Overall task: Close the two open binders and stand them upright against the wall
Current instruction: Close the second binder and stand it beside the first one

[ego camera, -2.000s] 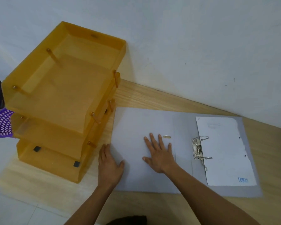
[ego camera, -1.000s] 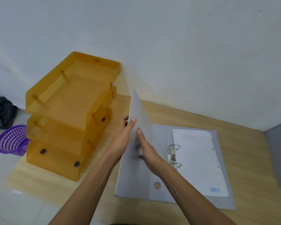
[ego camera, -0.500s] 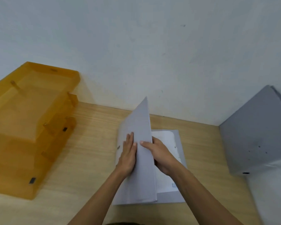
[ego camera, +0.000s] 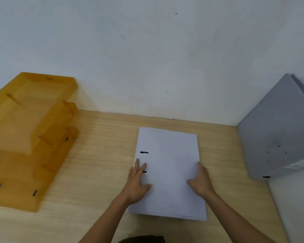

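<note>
Change since half a second ago: the binder's [ego camera: 168,171] front cover, then standing raised at an angle between the hands, now lies flat and shut over the pages. The white sheets and ring mechanism seen earlier are covered. Both hands have moved from the raised cover to the top of the closed one.

Position: the binder lies flat on the wooden desk [ego camera: 98,155] at centre frame, slightly right, well apart from the wall [ego camera: 147,50] behind it. Its long axis runs from the lower edge of the frame up toward the wall, tilted a little to the left at the top. The spine side is on the left, where two dark slots show in the cover; the opening edge is on the right.

Hands: the left hand [ego camera: 136,183] lies flat, palm down, fingers spread, on the left part of the cover, over the lower slot. It presses and does not grasp. The right hand [ego camera: 201,181] rests at the right edge, thumb on top of the cover; its fingers pass over the edge, and whether they clasp it cannot be told.

Other items: a second grey binder [ego camera: 277,137] at right frame stands tilted. An orange tray stack [ego camera: 30,130] occupies the left frame, against the wall.
</note>
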Demonstrator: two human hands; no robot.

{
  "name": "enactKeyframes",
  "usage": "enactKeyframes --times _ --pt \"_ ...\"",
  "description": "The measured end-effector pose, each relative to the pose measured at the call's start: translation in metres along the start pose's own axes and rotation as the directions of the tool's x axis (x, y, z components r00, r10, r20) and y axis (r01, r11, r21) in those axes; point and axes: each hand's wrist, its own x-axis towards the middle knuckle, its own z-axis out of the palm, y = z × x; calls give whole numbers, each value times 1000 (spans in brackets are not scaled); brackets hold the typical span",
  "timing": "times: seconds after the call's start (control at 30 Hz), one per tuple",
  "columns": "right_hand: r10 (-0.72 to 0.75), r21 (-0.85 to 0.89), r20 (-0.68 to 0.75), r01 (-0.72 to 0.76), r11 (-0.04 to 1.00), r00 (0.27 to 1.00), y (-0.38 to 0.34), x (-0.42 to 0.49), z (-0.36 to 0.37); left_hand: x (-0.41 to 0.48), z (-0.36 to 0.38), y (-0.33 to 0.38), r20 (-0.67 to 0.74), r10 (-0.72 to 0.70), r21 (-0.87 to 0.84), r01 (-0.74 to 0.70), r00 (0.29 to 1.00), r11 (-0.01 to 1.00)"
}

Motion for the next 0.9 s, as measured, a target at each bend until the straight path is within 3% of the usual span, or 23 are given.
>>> enactKeyframes --times 0.07,0.17,0.3,0.4,0.47,0.6,0.73,0.9 --pt "-107 -166 71 118 979 992 -6 0 12 1 2 -4 -8 3 28 -3 1000 1000" --pt "-145 -292 220 207 934 965 -12 -4 22 0 4 -10 -43 33 39 -31 999 999" --pt "-103 -315 410 246 917 906 12 -3 23 -3 12 -10 -62 55 30 -53 997 998" --pt "-88 -308 435 240 921 896 19 -3 20 -3 18 -10 -91 51 18 -50 995 999" --pt "-67 -284 431 206 937 900 14 -4 20 0 19 -10 -128 -36 -110 22 991 994" --pt "-9 -199 436 106 974 900 -4 -8 28 6 13 -10 -78 -315 -534 228 946 815" --pt "42 -118 440 12 993 897 -17 -13 32 11 7 0 -16 -348 -659 251 937 709" --pt "66 4 442 -76 997 895 -25 -22 34 4 -14 28 79 -418 -826 294 905 480"
